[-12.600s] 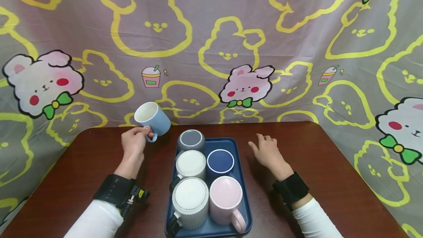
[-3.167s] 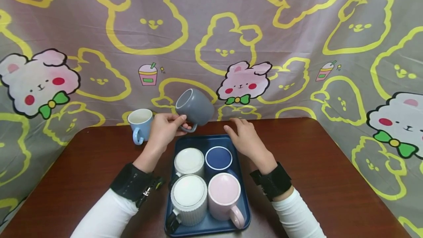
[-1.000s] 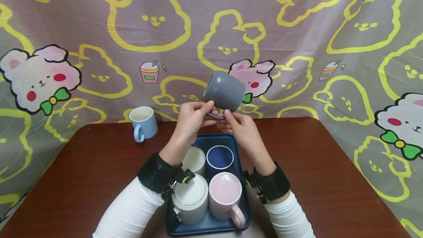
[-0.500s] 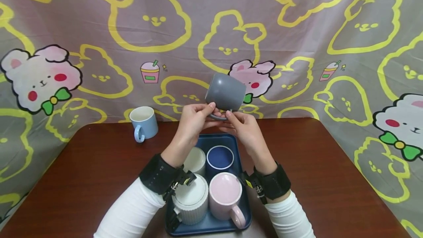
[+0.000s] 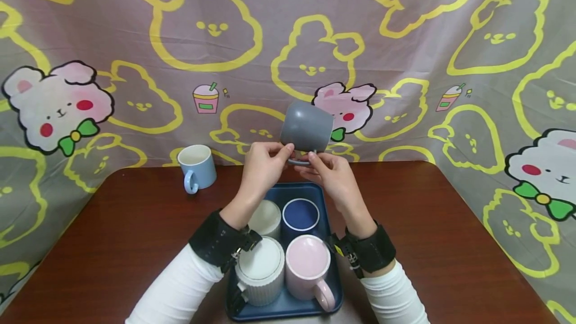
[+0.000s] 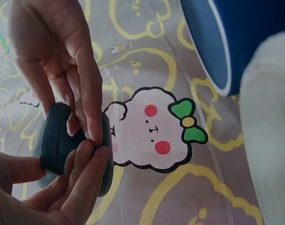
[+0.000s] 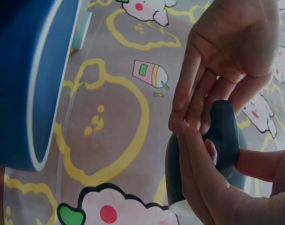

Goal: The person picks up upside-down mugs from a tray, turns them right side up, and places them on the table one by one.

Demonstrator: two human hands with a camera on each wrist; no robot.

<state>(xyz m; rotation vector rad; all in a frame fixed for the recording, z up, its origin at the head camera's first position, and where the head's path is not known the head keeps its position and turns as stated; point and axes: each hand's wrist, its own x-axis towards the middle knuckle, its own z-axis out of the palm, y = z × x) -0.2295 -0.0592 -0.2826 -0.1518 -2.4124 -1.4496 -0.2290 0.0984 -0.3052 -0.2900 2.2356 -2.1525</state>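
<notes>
A grey mug [image 5: 307, 126] is held in the air above the far end of the blue tray [image 5: 288, 192], tipped on its side with its base toward the right. My left hand [image 5: 262, 170] grips its handle [image 5: 299, 162] from the left, thumb on top. From the right, my right hand [image 5: 336, 178] pinches the same handle near the base end. In the left wrist view the fingers of both hands overlap beneath the dark-looking handle [image 6: 54, 143]; the right wrist view shows the mug [image 7: 174, 173] behind the fingers. Its inside is hidden.
On the tray, a navy mug [image 5: 300, 215], a pink mug [image 5: 308, 260], a white ribbed mug [image 5: 261, 264] and an off-white mug [image 5: 266, 219] stand upside down. A light blue mug [image 5: 200, 169] stands upright at the table's back left. A patterned cloth [image 5: 396, 29] hangs behind.
Since the oldest frame, my left hand has set the light blue mug down and lifted the grey mug off the tray. My right hand has joined at the handle. Little changes over the last second.
</notes>
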